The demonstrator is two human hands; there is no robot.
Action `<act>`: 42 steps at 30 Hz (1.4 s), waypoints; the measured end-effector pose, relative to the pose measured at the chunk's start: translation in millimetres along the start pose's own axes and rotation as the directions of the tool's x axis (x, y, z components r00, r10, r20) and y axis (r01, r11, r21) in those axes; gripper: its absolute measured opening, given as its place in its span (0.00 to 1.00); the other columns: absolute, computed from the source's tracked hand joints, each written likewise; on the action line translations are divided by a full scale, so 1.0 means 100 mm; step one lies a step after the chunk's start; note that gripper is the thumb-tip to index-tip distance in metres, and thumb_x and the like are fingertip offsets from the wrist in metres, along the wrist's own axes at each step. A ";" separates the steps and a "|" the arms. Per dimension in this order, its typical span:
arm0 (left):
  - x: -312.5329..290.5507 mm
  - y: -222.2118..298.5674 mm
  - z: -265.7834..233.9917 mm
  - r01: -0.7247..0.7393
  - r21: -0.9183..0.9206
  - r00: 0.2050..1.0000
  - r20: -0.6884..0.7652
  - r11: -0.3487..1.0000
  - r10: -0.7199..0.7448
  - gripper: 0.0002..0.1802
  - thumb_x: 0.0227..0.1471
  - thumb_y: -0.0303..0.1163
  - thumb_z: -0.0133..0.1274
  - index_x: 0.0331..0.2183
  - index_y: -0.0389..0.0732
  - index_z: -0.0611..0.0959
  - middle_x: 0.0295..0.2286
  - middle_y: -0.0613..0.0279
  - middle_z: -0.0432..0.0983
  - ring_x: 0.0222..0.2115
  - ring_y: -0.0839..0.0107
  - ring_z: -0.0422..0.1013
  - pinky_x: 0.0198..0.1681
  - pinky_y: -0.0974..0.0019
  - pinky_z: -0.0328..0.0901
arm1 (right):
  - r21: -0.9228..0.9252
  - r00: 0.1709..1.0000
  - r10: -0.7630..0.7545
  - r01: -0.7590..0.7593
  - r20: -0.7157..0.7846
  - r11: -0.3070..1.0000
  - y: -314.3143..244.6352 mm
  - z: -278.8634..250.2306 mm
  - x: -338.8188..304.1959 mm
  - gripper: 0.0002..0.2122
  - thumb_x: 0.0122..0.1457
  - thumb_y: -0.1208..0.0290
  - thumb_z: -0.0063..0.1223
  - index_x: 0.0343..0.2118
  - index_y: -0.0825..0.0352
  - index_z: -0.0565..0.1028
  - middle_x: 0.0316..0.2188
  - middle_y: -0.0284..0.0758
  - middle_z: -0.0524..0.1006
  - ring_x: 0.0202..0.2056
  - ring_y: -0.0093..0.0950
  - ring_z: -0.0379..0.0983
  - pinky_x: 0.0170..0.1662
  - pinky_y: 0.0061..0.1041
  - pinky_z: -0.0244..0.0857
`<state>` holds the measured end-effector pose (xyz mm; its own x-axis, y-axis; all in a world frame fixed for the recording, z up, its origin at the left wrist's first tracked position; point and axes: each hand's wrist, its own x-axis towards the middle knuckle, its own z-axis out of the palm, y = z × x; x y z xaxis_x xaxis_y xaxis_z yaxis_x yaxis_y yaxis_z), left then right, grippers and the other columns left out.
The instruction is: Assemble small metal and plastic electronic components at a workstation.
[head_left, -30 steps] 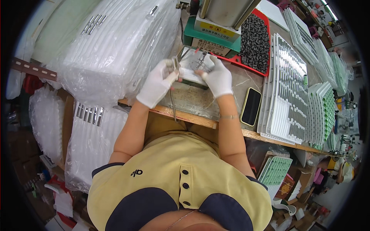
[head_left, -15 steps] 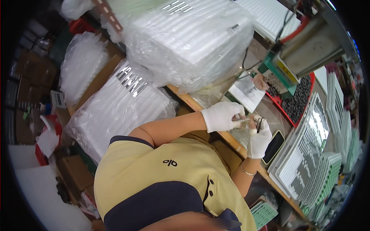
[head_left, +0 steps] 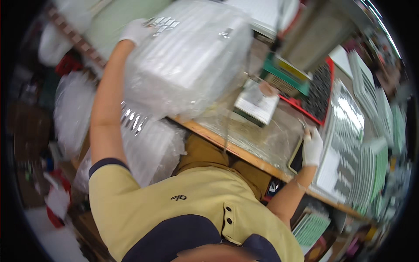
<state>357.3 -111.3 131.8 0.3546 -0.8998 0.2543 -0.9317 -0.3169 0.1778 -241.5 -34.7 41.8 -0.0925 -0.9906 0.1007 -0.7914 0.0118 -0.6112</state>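
At eleven o'clock, high in the view, a cluster of small shiny metal pieces (head_left: 166,22) lies on top of a large white stack (head_left: 187,56) wrapped in clear plastic. The white-gloved left hand (head_left: 136,32) reaches up to the cluster's nine o'clock side; blur hides its fingers, so I cannot tell whether it grips a piece. At three o'clock the right hand (head_left: 312,147), gloved too, is curled narrow around a small grey piece (head_left: 304,125), too blurred to name, just beside a dark-faced phone (head_left: 296,158) on the table (head_left: 257,139). Nearer the middle, toward two o'clock, sits a white-topped block (head_left: 253,102) with a pinkish lump (head_left: 267,89) on it, close to a green-based machine (head_left: 318,39). Beyond, also at two o'clock, a red tray (head_left: 301,109) carries many dark little parts (head_left: 318,94). Farther out at three o'clock, white panels (head_left: 329,168) bear rows of shiny strips (head_left: 347,157), with green-edged trays (head_left: 371,170) past them. At nine o'clock, a second wrapped stack (head_left: 150,144) lies beside the table's edge
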 end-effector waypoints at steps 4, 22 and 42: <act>0.38 -0.31 0.29 -0.121 0.115 0.973 0.209 0.986 0.095 0.24 0.40 0.49 0.58 0.35 0.42 0.81 0.33 0.48 0.77 0.35 0.49 0.72 0.39 0.55 0.66 | -0.197 0.990 0.088 -0.107 -0.106 0.974 -0.05 0.05 0.40 0.10 0.54 0.63 0.51 0.36 0.59 0.78 0.35 0.41 0.77 0.40 0.40 0.73 0.43 0.34 0.65; -1.98 1.78 -0.16 -0.125 -0.841 0.744 0.272 0.527 0.611 0.11 0.41 0.23 0.57 0.32 0.38 0.77 0.26 0.62 0.69 0.27 0.73 0.67 0.31 0.72 0.62 | -0.690 0.997 -0.082 0.061 0.002 0.721 0.29 0.54 1.26 0.07 0.51 0.68 0.49 0.29 0.53 0.80 0.28 0.33 0.79 0.34 0.33 0.77 0.33 0.33 0.70; -2.50 2.91 0.92 -0.504 -0.665 0.803 -0.126 0.551 0.583 0.11 0.37 0.28 0.64 0.27 0.42 0.80 0.26 0.60 0.72 0.25 0.65 0.72 0.29 0.65 0.66 | -0.469 0.885 -0.465 0.400 -0.026 0.787 -0.50 -0.06 -0.39 0.02 0.47 0.69 0.56 0.24 0.58 0.78 0.23 0.29 0.75 0.27 0.30 0.71 0.32 0.30 0.61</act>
<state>-9.5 -6.5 32.2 -0.2480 -0.8692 0.4278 -0.6390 0.4787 0.6021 -202.1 4.6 72.9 0.2702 -0.8786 0.3938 -0.9437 -0.3227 -0.0724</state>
